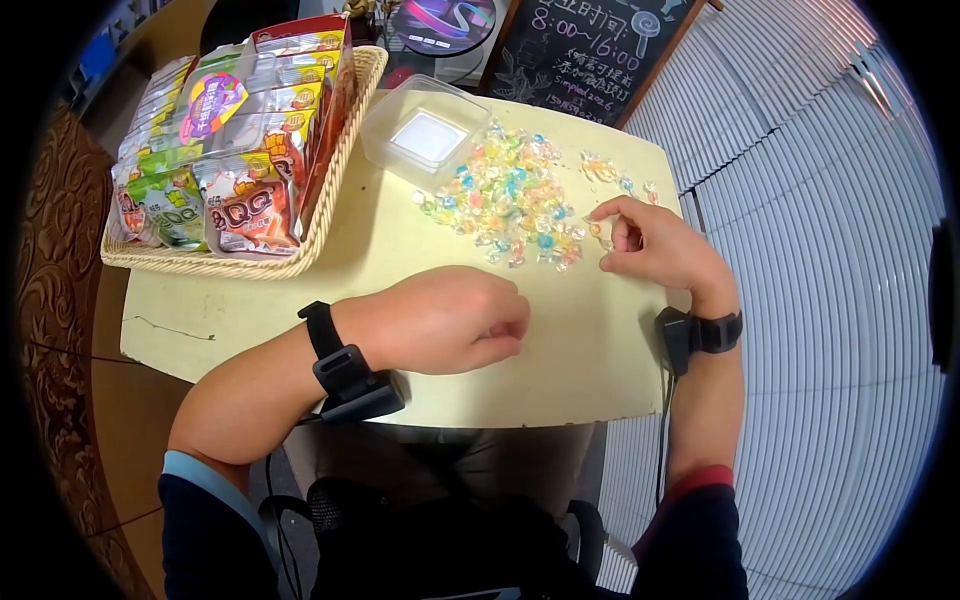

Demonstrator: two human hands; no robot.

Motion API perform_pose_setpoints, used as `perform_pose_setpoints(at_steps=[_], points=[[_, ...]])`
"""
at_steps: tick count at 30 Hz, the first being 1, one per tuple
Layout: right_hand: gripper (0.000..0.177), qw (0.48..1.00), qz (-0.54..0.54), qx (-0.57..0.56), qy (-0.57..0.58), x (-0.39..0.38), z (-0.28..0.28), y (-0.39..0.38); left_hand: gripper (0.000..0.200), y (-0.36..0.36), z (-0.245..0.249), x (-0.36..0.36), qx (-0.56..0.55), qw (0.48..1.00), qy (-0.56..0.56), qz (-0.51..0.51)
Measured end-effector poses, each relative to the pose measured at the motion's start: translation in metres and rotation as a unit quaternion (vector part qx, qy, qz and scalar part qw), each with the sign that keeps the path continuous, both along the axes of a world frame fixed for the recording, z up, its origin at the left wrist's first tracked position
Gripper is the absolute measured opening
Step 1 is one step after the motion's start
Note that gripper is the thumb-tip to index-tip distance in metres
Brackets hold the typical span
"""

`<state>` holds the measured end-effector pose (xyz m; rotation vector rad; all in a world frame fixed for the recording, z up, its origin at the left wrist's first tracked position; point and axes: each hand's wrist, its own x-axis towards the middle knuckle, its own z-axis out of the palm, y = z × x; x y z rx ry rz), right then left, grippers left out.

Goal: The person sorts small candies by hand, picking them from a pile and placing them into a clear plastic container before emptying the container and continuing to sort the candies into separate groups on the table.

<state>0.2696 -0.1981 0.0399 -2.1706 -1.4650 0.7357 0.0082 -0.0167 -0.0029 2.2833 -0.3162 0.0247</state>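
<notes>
My right hand (655, 240) reaches over the right side of the table, index finger and thumb apart. A wrapped candy (598, 230) with an orange tint lies at its fingertips, in the gap between finger and thumb. Left of that hand spreads a pile of wrapped candies (510, 195) in clear twist wrappers, with blue, green, yellow and pink tints. My left hand (450, 320) rests low over the front of the table, fingers curled into a loose fist, with nothing showing in it. A few more candies (600, 167) lie apart, beyond my right hand.
A clear plastic box (425, 135) with a white label stands behind the pile. At the left, a wicker basket (330, 215) holds several snack packets (250, 205). A chalkboard (590, 50) stands past the table's far edge, and window blinds (820, 300) run along the right.
</notes>
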Motion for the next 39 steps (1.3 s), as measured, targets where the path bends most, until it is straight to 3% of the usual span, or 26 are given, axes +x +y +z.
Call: perform_pose_setpoints(at_steps=[11, 16, 23, 27, 30, 32, 33, 35, 39], points=[[0.040, 0.994, -0.084, -0.016, -0.064, 0.021, -0.007, -0.007, 0.012, -0.001, -0.001, 0.001, 0.003, 1.000, -0.001, -0.001], [0.041, 0.987, -0.028, 0.119, -0.100, 0.010, -0.011, -0.004, 0.013, -0.001, 0.000, 0.001, 0.010, 1.000, -0.004, -0.001], [0.031, 0.984, 0.019, 0.108, -0.139, 0.006, -0.018, 0.007, 0.013, 0.000, 0.001, 0.002, 0.010, 1.000, 0.006, 0.001], [0.028, 0.973, -0.056, 0.151, -0.165, 0.012, -0.031, 0.014, 0.012, 0.000, 0.001, 0.000, 0.009, 1.000, -0.001, -0.001], [0.025, 0.961, -0.059, 0.201, -0.183, 0.028, -0.049, 0.024, 0.012, -0.001, 0.001, 0.001, 0.008, 1.000, -0.002, -0.003], [0.024, 0.904, -0.009, 0.309, -0.293, 0.033, -0.056, 0.031, 0.012, -0.001, 0.000, 0.002, 0.008, 1.000, 0.002, -0.003], [0.024, 0.905, -0.010, 0.309, -0.293, 0.030, -0.052, 0.029, 0.012, -0.001, -0.001, 0.002, 0.007, 1.000, -0.004, -0.005], [0.021, 0.903, -0.138, 0.312, -0.262, 0.020, -0.036, 0.024, 0.012, 0.000, -0.002, 0.001, 0.005, 1.000, -0.011, -0.004], [0.023, 0.945, -0.183, 0.208, -0.175, 0.028, -0.015, 0.000, 0.011, -0.001, -0.003, 0.000, 0.003, 1.000, -0.013, 0.002]])
